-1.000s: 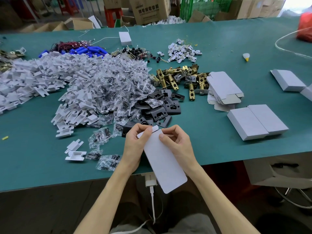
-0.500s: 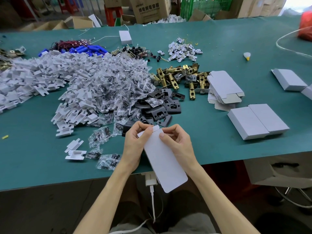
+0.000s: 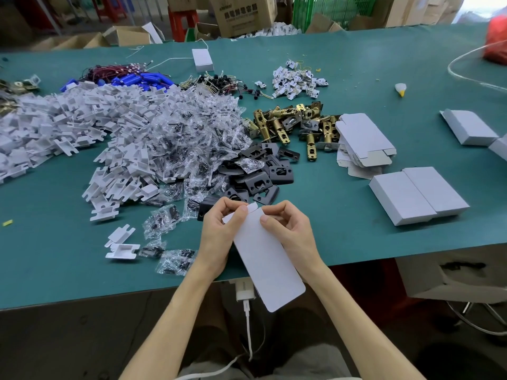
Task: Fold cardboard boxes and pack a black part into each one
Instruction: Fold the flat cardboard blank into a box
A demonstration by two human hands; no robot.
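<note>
- The step in hand is judged to be the opening of a flat cardboard box [image 3: 270, 259], which is held by its far end above the near edge of the table [image 3: 343, 229].
- The left hand [image 3: 219, 231] is clamped on the far left corner, with the thumb laid on the top face and the fingers curled behind. The right hand [image 3: 292, 231] pinches the far right corner in the same way.
- The hands are set close together, parted only by a small tab [image 3: 253, 207] that stands up between the thumbs.
- For a clean result, the two layers should be slid apart by the thumbs and the side creases pressed inward evenly, so that the sleeve is squared, not twisted.
- The tab should be kept free of the grip. If it is bent the wrong way, the closure is likely to be spoiled.
- The box is seen as plain white card, long and narrow, with rounded near corners. It is unmarked and fully flat, and its near end overhangs the table edge.
- The black parts [image 3: 258, 176] are heaped just beyond the hands. None is held.
- Two closed boxes [image 3: 417, 194] are laid side by side to the right, with a stack of unfolded boxes [image 3: 362, 138] beyond them.
</note>
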